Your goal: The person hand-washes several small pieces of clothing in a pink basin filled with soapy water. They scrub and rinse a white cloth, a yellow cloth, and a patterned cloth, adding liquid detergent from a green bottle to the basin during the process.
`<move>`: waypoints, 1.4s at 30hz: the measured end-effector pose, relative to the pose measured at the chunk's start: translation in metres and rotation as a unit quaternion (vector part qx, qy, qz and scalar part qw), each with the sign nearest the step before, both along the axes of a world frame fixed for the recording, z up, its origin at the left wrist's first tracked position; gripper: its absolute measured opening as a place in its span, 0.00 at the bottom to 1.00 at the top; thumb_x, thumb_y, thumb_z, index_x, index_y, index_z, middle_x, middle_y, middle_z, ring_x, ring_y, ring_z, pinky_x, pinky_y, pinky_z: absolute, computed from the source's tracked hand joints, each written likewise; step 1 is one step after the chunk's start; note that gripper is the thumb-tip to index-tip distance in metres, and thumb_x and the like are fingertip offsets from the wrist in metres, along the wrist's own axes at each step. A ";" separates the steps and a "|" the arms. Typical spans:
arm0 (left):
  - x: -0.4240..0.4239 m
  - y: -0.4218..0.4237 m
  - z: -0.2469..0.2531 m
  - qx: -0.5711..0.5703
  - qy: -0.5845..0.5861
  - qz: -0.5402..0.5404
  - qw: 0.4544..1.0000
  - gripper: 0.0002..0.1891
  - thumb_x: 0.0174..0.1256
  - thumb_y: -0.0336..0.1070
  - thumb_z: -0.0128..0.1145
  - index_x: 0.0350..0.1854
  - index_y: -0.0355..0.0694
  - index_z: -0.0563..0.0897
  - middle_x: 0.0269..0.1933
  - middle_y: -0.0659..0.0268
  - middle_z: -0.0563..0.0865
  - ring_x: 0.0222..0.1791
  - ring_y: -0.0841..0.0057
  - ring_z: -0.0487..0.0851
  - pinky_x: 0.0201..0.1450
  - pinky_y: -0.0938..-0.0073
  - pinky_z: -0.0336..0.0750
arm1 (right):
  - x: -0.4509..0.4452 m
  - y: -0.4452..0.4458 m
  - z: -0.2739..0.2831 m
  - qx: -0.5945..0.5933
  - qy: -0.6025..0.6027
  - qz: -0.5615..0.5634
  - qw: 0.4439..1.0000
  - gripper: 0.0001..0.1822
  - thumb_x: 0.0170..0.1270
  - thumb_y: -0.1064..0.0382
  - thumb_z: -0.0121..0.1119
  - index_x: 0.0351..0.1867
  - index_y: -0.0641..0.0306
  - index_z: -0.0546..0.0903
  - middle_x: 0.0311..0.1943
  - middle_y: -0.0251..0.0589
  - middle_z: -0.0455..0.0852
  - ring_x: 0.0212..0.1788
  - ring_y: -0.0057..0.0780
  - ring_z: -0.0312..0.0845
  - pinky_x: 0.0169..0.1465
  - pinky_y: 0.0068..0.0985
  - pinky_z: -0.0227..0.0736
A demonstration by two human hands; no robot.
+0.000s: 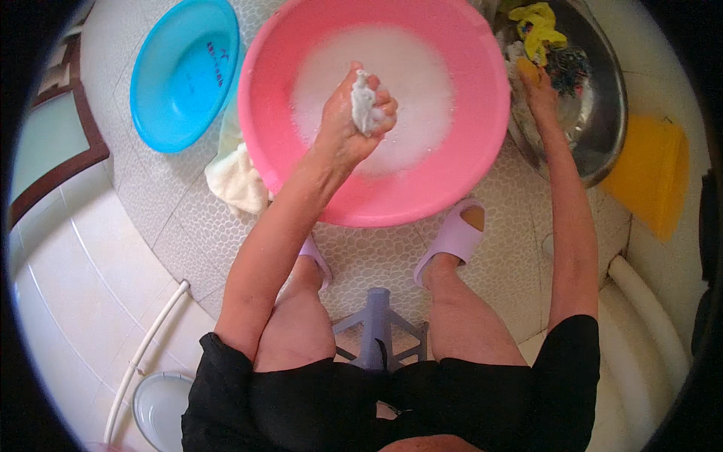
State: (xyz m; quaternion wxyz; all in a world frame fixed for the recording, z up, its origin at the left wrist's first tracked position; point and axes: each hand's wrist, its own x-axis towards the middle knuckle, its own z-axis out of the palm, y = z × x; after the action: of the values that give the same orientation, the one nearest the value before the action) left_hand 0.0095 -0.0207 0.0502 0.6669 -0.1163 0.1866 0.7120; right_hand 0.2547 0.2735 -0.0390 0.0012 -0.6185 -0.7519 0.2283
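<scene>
My left hand [353, 116] is raised over a large pink plastic basin [271, 73] with cloudy, foamy water [421, 85] in it. Its fingers are curled around a small wet white cloth [363, 107]. At the right, my right hand [539, 87] reaches into a metal basin [613, 113], its fingers on a yellow-orange object [528, 70] that looks like a bar of soap. Beside those fingers lie a bright yellow cloth [539, 28] and a dark multicoloured tangled bundle [567, 70].
A blue plastic basin [181, 79] stands at the upper left, near a cream towel [237, 181] on the textured floor. An orange-yellow plastic item [655, 169] is right of the metal basin. White pipes [149, 344] run low at both sides; a pale basin [161, 407] is lower left.
</scene>
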 end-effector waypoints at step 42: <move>-0.024 -0.041 0.020 0.091 -0.102 0.137 0.981 0.19 0.73 0.35 0.37 0.63 0.34 0.63 0.66 0.45 0.65 0.71 0.53 0.56 0.71 0.45 0.55 | -0.123 -0.186 0.179 0.030 0.614 0.073 0.786 0.10 0.67 0.73 0.48 0.43 0.67 0.81 0.45 0.38 0.81 0.47 0.23 0.76 0.53 0.23 0.73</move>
State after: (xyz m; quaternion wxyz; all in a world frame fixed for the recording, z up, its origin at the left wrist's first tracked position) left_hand -0.0145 -0.0614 0.0697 0.5866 -0.1514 0.0341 0.7948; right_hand 0.1319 0.0878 0.1397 0.4642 -0.2908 -0.6418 0.5367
